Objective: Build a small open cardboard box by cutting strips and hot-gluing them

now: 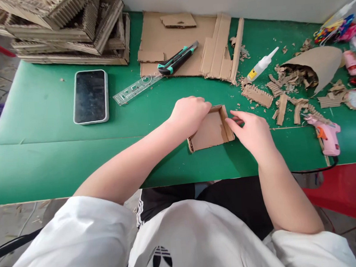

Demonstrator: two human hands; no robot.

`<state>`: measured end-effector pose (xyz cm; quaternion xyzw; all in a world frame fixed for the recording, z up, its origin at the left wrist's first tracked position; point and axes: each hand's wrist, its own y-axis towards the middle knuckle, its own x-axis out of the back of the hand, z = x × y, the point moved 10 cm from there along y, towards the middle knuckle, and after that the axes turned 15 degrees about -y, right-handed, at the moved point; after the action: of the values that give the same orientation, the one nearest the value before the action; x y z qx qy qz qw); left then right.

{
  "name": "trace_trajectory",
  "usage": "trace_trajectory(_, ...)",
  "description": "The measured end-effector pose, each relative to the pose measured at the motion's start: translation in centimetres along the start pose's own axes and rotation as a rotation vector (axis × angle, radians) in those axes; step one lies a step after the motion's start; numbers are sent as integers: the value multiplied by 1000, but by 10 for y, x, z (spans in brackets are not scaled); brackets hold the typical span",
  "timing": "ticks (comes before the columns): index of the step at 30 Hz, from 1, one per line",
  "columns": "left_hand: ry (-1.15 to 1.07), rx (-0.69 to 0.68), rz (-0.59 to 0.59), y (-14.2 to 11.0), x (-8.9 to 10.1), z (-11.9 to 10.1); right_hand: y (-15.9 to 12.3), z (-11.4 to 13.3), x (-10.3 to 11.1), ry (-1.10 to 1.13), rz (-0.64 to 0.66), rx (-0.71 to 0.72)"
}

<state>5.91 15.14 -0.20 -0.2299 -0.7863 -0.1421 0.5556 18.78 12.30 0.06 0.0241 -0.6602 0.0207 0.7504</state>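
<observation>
A small open cardboard box (211,132) lies near the table's front edge, with low walls showing at its far and right sides. My left hand (190,115) is closed over its far left part, fingers curled down at the wall; the fingertips are hidden. At the box's right wall is my right hand (251,130), thumb and forefinger apart. The thumb tip appears to touch the wall's outer edge. Beyond the box, a utility knife (177,60) rests across a clear ruler (138,89) and a cardboard sheet (186,35).
Stacked cardboard frames (68,39) stand at the back left, near a phone (90,97). To the right are a glue bottle (263,65), cardboard scraps (257,95), a cardboard cone (319,66) and a pink glue gun (327,135) with its cable at the table edge.
</observation>
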Motion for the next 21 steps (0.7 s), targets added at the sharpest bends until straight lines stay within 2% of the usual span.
trace_trajectory(4, -27, 92, 0, 4, -1, 13, 17, 8, 3, -42, 10, 14)
trace_trajectory(8, -40, 138, 31, 11, 1, 18, 21, 11, 1, -54, 51, 32)
trace_trajectory(12, -65, 120, 23, 21, 2, 15, 21, 12, -5, -21, 62, 56)
trace_trajectory(21, -63, 77, 33, 29, -4, 4, 25, 21, -12, 7, -30, 108)
